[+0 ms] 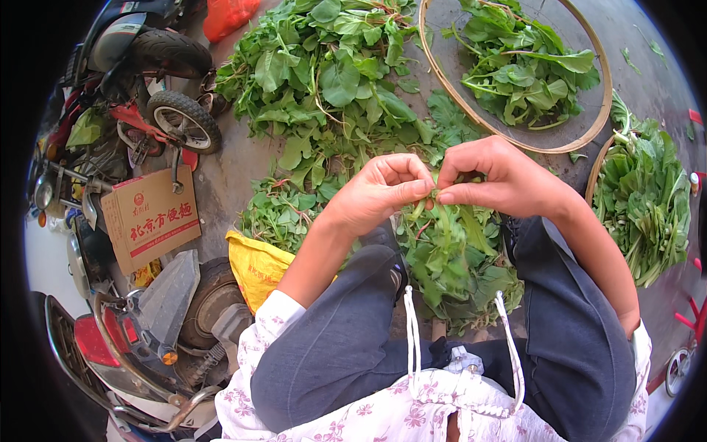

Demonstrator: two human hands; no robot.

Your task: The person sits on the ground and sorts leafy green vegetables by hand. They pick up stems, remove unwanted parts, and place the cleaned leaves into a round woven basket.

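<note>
My left hand (384,190) and my right hand (502,175) meet in front of me, fingertips almost touching. Both are closed in a pinch on the stems of a leafy green plant (458,247). Its leaves hang below my fingers and look slightly blurred. Beyond my hands, a big heap of leafy greens (324,77) with some reddish roots spreads over the floor. More loose greens (486,295) lie between my legs, partly behind the hanging leaves. At the far right, a round sieve (600,121) with a wooden rim holds a smaller pile of picked greens (526,77).
A second basket (598,166), heaped with long-stemmed greens (642,202), stands to the right. At left are a yellow bag (256,271), a cardboard box (151,217), a parked scooter (158,317) and a small wheel (184,123). A red bag (227,18) lies at the back.
</note>
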